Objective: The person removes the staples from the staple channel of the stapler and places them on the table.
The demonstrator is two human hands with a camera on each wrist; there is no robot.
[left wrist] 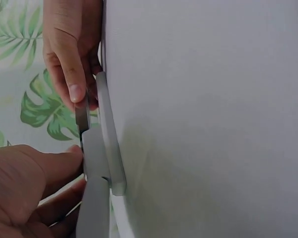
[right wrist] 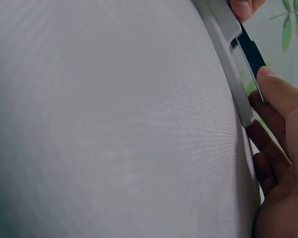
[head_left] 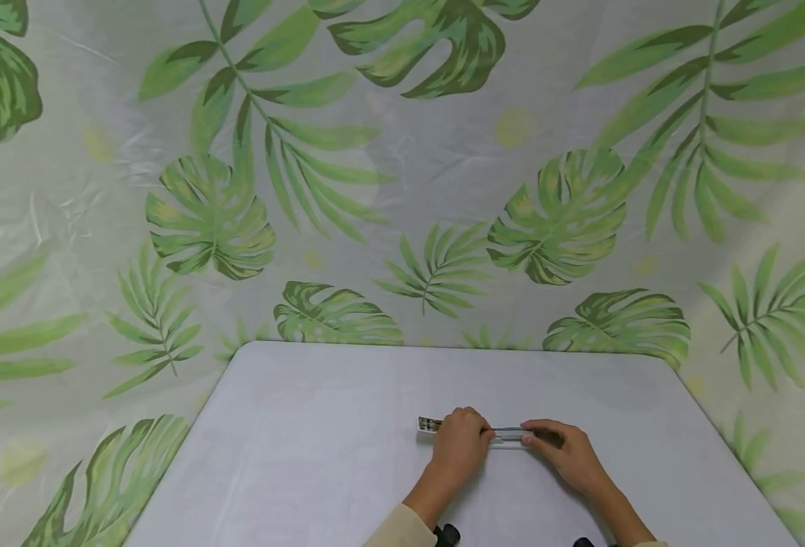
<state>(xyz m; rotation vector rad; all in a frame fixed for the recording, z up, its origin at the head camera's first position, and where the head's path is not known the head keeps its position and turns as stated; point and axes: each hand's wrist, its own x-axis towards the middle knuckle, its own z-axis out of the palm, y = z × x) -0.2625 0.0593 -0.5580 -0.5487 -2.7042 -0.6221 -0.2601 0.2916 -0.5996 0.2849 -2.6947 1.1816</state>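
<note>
A long white stapler [head_left: 508,447] lies low over the table, its slim base [left wrist: 111,134] running under a white upper body [left wrist: 95,153]. Above the base, a dark metal rail [right wrist: 252,54] reaches out towards the right. My left hand [head_left: 460,441] grips the stapler's body, thumb on one side and fingers curled on the other. At the rail's right end, my right hand [head_left: 569,456] pinches the metal between thumb and fingers. A printed patch [head_left: 430,425] shows on the white end left of my left hand. The stapler's middle is partly hidden behind that hand.
The white tabletop [head_left: 320,441] spreads around both hands, its far edge rounded at the corners. Behind it hangs a pale sheet [head_left: 443,190] printed with green leaves. Beige sleeves [head_left: 402,528] and black wrist devices [head_left: 448,534] show at the bottom.
</note>
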